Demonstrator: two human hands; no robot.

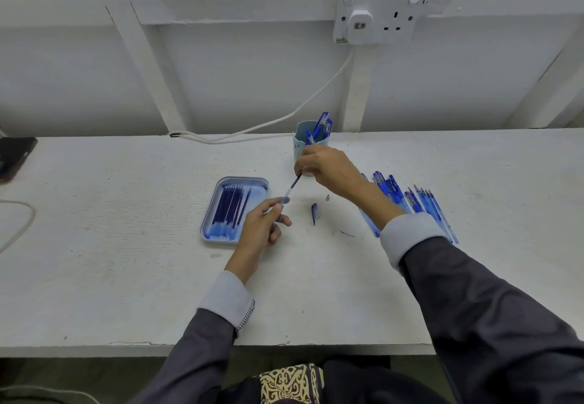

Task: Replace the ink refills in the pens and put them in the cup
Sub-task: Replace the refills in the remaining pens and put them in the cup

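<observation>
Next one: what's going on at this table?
A person works at a white table. The left hand grips a clear blue pen barrel; the right hand pinches the end of a thin dark refill sitting partly inside it. A loose blue cap and a small tip lie beside them. A light-blue tray holds refills, the pale blue cup holds a few pens, and more blue pens lie on the right.

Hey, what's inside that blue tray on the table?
Dark blue ink refills lie side by side along the tray. The left hand, gripping a pen barrel, covers the tray's near right corner, so anything there is hidden.
</observation>
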